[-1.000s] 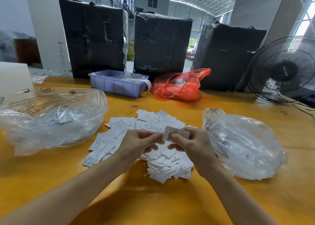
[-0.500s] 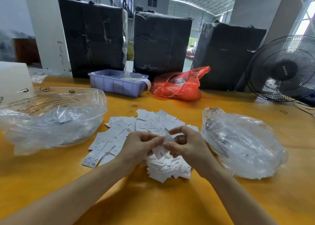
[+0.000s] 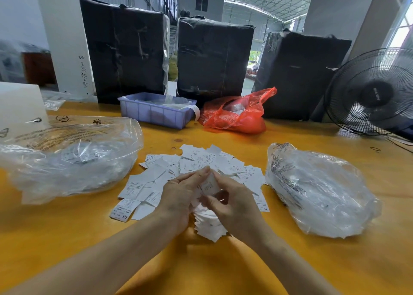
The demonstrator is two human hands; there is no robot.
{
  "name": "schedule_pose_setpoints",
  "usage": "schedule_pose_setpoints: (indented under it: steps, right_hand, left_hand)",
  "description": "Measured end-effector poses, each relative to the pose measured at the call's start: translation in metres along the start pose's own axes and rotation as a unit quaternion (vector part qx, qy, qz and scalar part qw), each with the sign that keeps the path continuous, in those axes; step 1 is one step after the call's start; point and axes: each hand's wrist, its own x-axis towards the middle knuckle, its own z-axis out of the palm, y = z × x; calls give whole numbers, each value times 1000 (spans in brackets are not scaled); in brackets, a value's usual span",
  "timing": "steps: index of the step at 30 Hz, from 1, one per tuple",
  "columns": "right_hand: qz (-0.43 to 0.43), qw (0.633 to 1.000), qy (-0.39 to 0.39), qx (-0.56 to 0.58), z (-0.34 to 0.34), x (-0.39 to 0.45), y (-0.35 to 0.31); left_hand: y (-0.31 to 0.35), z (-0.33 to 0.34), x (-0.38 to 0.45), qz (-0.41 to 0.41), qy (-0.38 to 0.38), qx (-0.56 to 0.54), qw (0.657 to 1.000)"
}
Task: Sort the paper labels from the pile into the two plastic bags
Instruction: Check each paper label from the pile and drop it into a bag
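A near paper label [image 3: 121, 211] at the left edge of the pile reads "XS", seen upside down. Another label [image 3: 264, 206] at the pile's right edge shows "M". Handwritten digits run up the far white pillar [image 3: 83, 71], too unclear to read.

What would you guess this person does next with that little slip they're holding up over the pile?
Probably carry it to one of the two clear bags. Both hands, left hand and right hand, hold a single label above the pile, and the left bag and right bag lie to either side. Its print is too blurred to tell which.
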Motion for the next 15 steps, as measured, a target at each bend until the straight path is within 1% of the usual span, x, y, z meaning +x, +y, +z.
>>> schedule_pose_setpoints:
  steps: [2,4,6,9,13,15]
  right_hand:
    - [21,998,48,37,-3,1,2]
    - [31,994,87,60,-10,3,4]
    - [23,993,99,66,-17,5,5]
    - [28,994,72,76,-23,5,6]
    - [48,996,26,77,-24,6,4]
    - [45,996,9,72,-25,6,3]
  left_hand:
    - [-1,1,0,1,-7,-2,1000]
    - [-1,0,1,7,-16,20,1000]
    - [0,-3,3,17,-21,66,997]
    - [2,-6,5,38,-20,129,991]
    - [2,-9,7,54,-19,142,988]
    - [2,-9,8,57,-21,146,987]
